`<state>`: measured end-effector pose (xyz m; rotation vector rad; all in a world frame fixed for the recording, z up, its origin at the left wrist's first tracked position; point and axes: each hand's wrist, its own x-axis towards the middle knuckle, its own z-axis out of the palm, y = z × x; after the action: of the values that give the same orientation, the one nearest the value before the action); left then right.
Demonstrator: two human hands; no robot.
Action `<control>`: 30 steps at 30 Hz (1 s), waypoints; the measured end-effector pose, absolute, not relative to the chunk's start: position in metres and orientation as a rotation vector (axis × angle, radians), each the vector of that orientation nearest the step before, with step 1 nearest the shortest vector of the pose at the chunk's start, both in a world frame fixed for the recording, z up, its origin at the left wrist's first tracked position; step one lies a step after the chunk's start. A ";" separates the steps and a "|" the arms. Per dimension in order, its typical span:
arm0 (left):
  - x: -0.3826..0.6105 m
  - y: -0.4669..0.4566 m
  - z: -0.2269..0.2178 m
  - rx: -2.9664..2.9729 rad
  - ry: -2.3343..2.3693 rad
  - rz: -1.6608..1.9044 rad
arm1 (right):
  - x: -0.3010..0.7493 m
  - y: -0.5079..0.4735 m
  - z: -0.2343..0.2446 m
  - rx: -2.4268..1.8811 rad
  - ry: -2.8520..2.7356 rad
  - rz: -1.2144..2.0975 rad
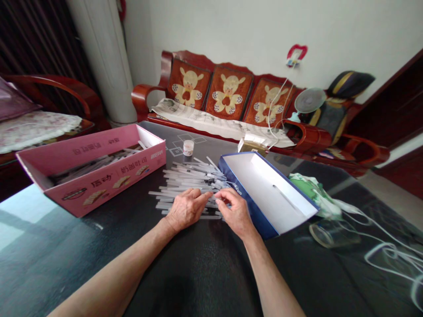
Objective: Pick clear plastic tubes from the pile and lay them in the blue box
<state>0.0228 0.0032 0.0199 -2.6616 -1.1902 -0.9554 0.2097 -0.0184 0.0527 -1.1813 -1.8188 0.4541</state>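
Observation:
A loose pile of thin clear plastic tubes (188, 178) lies on the black glass tabletop (194, 268). My left hand (187, 210) rests on the near part of the pile, fingers spread flat and holding nothing. My right hand (234, 214) is at the pile's right edge, its thumb and forefinger pinched on what looks like one tube. A pink cardboard box (102, 185) at the left holds more tubes. A blue-edged box with a white inside (264, 193) stands just beyond my right hand.
A small lidded jar (188, 148) and a small cardboard box (253, 144) stand beyond the pile. To the right lie a green-and-white cloth (307, 189), a clear plastic container (333, 233) and white cords (390, 251). A red wooden bench (228, 94) stands behind the table.

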 end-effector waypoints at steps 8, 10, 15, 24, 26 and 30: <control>0.023 -0.001 0.025 -2.816 -1.224 -1.155 | 0.198 -0.019 0.044 -1.147 -1.394 0.942; 0.024 -0.001 0.027 -2.844 -1.201 -1.199 | 0.193 -0.020 0.041 -1.113 -1.263 1.014; 0.026 0.000 0.028 -2.839 -1.187 -1.184 | 0.184 -0.020 0.036 -1.108 -1.085 1.058; 0.027 -0.001 0.021 -2.779 -1.255 -1.010 | 0.184 -0.020 0.035 -1.101 -1.106 1.047; 0.028 -0.002 0.021 -2.764 -1.264 -0.971 | 0.184 -0.019 0.033 -1.106 -1.104 1.060; 0.027 -0.001 0.021 -2.744 -1.237 -0.972 | 0.182 -0.019 0.032 -1.109 -1.096 1.083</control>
<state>0.0272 -0.0010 0.0209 -2.7442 -1.2370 -0.9724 0.1823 -0.0188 0.0318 -1.1092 -1.0958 1.0832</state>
